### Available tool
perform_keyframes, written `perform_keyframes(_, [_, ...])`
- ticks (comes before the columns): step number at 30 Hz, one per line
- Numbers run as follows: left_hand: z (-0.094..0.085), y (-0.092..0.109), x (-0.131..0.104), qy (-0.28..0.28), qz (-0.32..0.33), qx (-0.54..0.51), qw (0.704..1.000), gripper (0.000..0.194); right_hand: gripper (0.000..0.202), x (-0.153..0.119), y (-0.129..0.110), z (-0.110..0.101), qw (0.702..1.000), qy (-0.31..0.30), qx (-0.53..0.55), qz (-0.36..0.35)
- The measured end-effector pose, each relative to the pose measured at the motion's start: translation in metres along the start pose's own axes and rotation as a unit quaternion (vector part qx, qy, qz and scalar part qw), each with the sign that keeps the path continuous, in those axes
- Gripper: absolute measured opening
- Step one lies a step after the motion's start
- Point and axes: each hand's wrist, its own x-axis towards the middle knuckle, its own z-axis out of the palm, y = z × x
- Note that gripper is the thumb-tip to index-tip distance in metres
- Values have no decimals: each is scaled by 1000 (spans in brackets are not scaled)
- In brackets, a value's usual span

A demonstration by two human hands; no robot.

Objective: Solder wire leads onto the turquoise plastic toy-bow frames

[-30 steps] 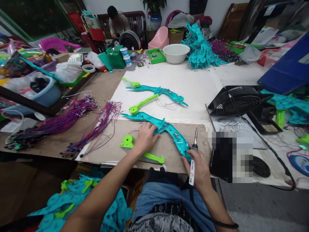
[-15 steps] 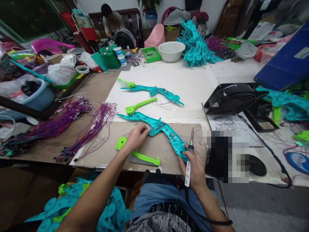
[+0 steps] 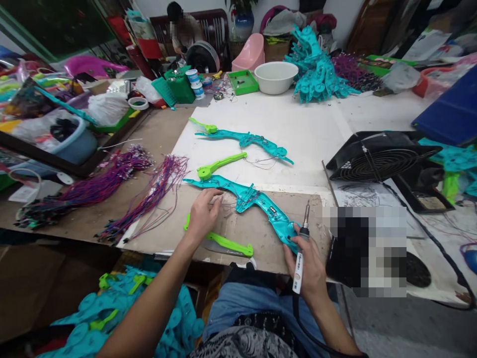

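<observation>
A long teal plastic bow-shaped piece point(image 3: 238, 194) with thin wires lies on the brown board in front of me. My right hand point(image 3: 307, 258) grips a white soldering iron point(image 3: 298, 273), its metal tip pointing up and away, and its fingers touch the teal piece's right end. My left hand point(image 3: 206, 209) is just below the piece's left part, thumb and fingers pinched on a thin wire. Beneath that hand lies a lime-green arm point(image 3: 231, 244). Another lime-green arm point(image 3: 223, 163) touches the teal piece's left upper side.
A second teal piece point(image 3: 242, 136) lies farther back. Wire bundles point(image 3: 149, 199) are on the left, a black fan point(image 3: 376, 156) on the right. A white bowl point(image 3: 276, 78) and a teal heap point(image 3: 316, 69) stand at the back. A person point(image 3: 188, 30) sits beyond.
My left hand has moved left, away from the middle of the teal piece. The view has shifted slightly. My right hand still holds the soldering iron at the piece's right end.
</observation>
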Motion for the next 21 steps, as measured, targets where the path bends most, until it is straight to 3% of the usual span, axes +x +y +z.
perform_keyframes(3, [-22,-2,-9,49,-18,11,999,20,31,0,1,0,1000,6,-12,-8])
perform_keyframes(7, [-44,-30,-33,112,-77,44,990,24,30,2,1,0,998,26,-49,-33])
perform_keyframes(11, [-44,-68,-60,133,-170,67,974,41,28,4,4,1,994,42,-87,-53])
perform_keyframes(13, [-39,-78,-68,125,-199,81,969,44,27,7,5,0,993,39,-98,-55])
perform_keyframes(17, [-31,-72,-71,91,-209,123,966,34,28,13,2,-4,992,40,-111,-54])
perform_keyframes(21, [-26,-57,-69,69,-214,124,966,28,25,13,-19,-3,991,37,-77,-107])
